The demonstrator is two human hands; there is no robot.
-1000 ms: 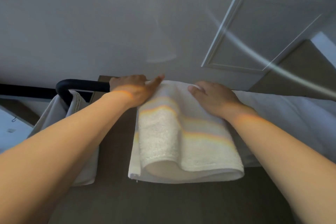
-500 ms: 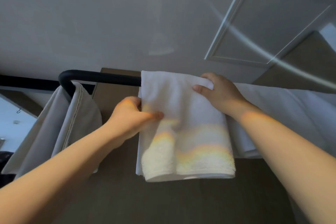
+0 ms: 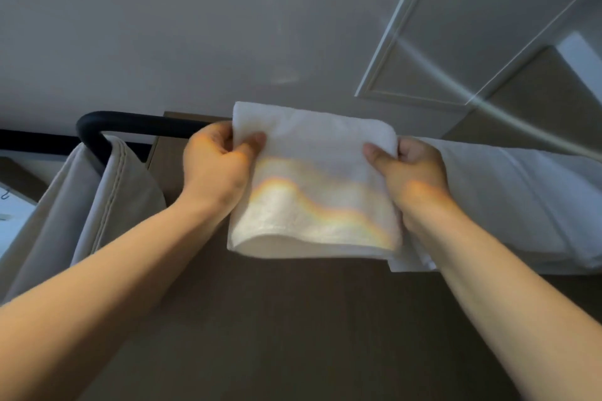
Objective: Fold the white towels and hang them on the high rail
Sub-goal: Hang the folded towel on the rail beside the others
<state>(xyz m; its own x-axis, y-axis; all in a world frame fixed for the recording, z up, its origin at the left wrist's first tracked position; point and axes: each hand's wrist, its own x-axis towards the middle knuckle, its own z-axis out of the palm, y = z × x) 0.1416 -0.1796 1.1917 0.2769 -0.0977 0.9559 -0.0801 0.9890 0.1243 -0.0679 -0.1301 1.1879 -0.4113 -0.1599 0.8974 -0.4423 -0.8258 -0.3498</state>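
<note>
Both hands pinch the folded white towel (image 3: 312, 179) draped over the black rail (image 3: 140, 125): left hand (image 3: 216, 166) at its left edge, right hand (image 3: 408, 169) at its right, probably to square it beside the neighbouring towel (image 3: 521, 205).

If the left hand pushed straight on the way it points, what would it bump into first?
The left hand grips the towel, so that first; behind it, probably the rail. Depth unclear.
</note>
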